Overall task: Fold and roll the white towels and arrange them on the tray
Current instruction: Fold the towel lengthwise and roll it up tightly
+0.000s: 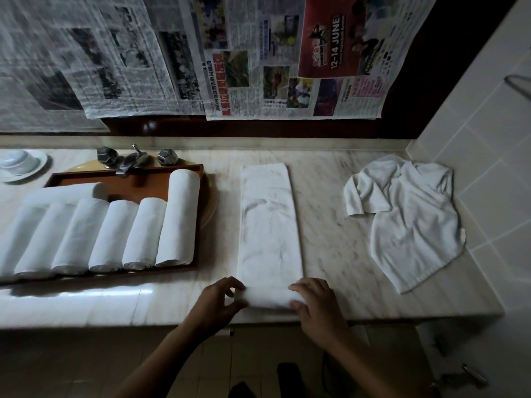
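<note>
Left hand (219, 300) and right hand (313, 304) pinch the rolled near end of the folded towel (270, 222) (2 grips, fingers curled); the strip extends away.

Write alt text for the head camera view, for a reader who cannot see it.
The left hand and right hand grip the rolled-up near end of a long folded white towel on a marble counter. Left of it a wooden tray holds a row of rolled towels; right of it lies a crumpled towel.
</note>
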The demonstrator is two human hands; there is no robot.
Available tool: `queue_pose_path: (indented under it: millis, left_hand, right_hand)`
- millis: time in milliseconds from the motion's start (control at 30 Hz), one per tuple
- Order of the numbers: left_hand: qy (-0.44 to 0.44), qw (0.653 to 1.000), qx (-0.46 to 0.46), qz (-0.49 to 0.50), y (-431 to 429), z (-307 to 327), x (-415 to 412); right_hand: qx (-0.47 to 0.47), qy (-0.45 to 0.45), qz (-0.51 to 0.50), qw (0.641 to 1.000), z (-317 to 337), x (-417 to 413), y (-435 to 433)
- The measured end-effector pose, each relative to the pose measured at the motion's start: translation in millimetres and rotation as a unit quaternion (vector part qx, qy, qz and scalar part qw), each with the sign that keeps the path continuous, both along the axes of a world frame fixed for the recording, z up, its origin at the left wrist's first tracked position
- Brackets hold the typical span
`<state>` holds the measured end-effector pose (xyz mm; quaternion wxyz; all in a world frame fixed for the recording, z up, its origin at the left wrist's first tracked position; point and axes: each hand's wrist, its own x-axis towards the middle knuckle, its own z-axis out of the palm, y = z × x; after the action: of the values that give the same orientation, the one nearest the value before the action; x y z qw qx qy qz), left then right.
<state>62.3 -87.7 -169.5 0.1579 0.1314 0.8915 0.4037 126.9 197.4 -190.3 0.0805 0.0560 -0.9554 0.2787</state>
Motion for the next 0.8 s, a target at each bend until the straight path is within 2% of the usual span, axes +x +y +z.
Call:
queue_pose_path:
  millis: [133,267,333,433,567,800]
  left_hand:
    - [-0.015,1.000,-0.001,0.018,2,1,-6]
    - [-0.017,1.000,-0.017,0.011,4,0,-13]
    - [0.052,0.997,-0.061,0.022,10,-1,-11]
    - [0.189,0.969,-0.157,0.009,27,-4,5]
    - [0.271,0.935,-0.220,-0.061,53,-11,32]
    - [0.228,0.928,-0.271,-0.113,50,-21,11]
  right_hand:
    - [0.092,0.060,0.022,0.994,6,10,-27]
    - [0.149,0.039,0.048,0.987,-7,21,-44]
    - [0.154,0.021,0.043,0.987,-12,19,-43]
    - [0.164,0.015,0.054,0.985,-14,15,-41]
    - [0.162,0.018,0.066,0.984,-13,9,-38]
    - [0.177,-0.020,0.090,0.980,-10,-19,-31]
